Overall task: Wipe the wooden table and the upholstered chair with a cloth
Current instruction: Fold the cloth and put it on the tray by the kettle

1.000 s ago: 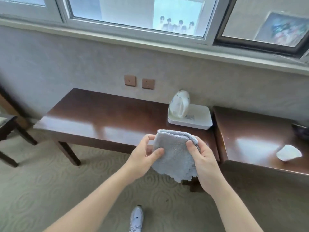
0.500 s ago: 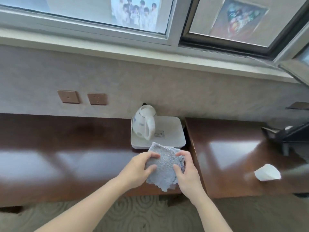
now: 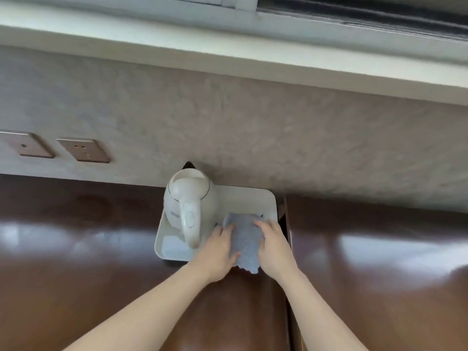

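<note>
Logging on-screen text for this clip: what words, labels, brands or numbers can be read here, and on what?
None can be read.
kettle: grey mark low on its side, too blurred to read.
wall sockets: only holes, no lettering legible.
tray, cloth: no text visible.

Single head-worn wide-angle view, looking steeply down and forward from close above the wooden table (image 3: 76,262), facing the wall (image 3: 253,135) and window sill (image 3: 228,54), with both forearms entering from the bottom edge and a white tray (image 3: 266,201) near frame centre.
</note>
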A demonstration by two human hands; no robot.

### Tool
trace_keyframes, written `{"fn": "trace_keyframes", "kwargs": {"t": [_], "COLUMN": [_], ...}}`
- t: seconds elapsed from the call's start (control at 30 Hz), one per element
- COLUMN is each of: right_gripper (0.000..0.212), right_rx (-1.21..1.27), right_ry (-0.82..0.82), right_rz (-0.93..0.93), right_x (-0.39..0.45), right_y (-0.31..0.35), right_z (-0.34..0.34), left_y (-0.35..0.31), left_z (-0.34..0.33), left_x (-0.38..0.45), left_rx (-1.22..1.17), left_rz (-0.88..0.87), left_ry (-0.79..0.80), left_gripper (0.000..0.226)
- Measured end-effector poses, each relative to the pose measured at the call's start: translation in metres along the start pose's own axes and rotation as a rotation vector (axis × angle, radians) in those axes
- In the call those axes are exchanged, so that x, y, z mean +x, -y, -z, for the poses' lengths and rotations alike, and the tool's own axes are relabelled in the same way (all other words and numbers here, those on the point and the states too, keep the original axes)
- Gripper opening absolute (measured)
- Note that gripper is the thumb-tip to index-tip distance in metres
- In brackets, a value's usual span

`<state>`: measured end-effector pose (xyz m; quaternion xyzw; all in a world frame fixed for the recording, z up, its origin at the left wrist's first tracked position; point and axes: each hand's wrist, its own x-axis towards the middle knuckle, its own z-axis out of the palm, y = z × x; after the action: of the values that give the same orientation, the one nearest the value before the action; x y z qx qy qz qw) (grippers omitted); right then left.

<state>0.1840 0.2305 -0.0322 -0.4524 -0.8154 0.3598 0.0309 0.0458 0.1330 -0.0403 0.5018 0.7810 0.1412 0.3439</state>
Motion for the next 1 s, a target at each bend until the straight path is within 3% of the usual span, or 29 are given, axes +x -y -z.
{"fn": "trace_keyframes", "kwargs": {"t": [0.23,0.53,0.83,1.0], "right_gripper": [0.081,0.070,0.066,0.067], "right_rx": [-0.211,-0.587,-0.595,-0.519], "right_ry": [0.202,0.261,0.252,0.274], "right_rz": [-0.026,0.044,0.013,0.033], "right_x": [0.059,0.055,0.100,0.087], "right_y": [-0.039,-0.054,-0.047,-0.046], "right_z": [-0.014,-0.045,-0.036,-0.028], "left_y": [0.009,0.028,0.016,0.010], "left_z": [-0.032,-0.047,-0.042,-0.027], "left_x": [0.055,0.063,0.099,0.088], "left_rx": [0.234,0.457,0.497,0.446], "left_rz": [0.150,0.013,0.128,0.094], "left_ry": [0.154,0.175,0.142,0.128], "left_gripper": [0.084,0.064,0.061,0.062]}}
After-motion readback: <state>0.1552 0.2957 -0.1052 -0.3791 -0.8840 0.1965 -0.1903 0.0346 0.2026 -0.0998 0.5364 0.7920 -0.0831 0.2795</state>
